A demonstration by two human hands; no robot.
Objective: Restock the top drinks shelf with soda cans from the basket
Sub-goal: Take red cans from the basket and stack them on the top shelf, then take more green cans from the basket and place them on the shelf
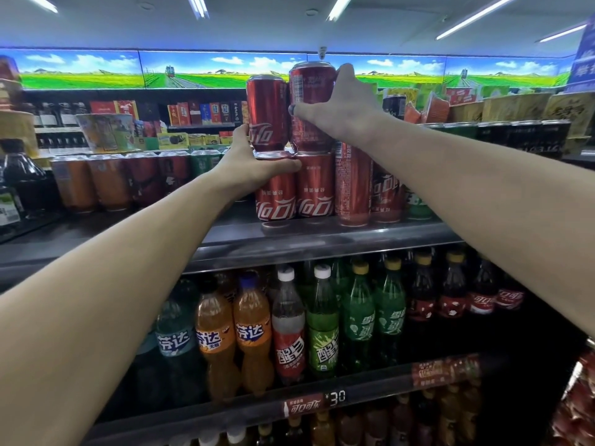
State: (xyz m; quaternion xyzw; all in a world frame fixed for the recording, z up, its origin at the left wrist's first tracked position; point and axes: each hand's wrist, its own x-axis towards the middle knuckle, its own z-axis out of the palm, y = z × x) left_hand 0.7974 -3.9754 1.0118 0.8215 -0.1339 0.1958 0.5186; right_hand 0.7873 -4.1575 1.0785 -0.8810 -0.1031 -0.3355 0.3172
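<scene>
Top shelf point(322, 243), steel edge, shop aisle under strip lights. Right hand point(338, 107) grips a red can point(309, 91) stacked on the can row point(315, 188); left hand point(254, 162) pinches the stacked can point(265, 114) at 9 o'clock. Bottles point(289, 323) on the shelf below.

This was a shop — a small grocery or convenience store. Metal shelves point(322, 243) held rows of soda cans point(317, 185) and bottles point(251, 333), a price tag point(335, 398) read ¥30, boxed goods point(199, 113) lined the back wall — under strip lights point(336, 7).
</scene>
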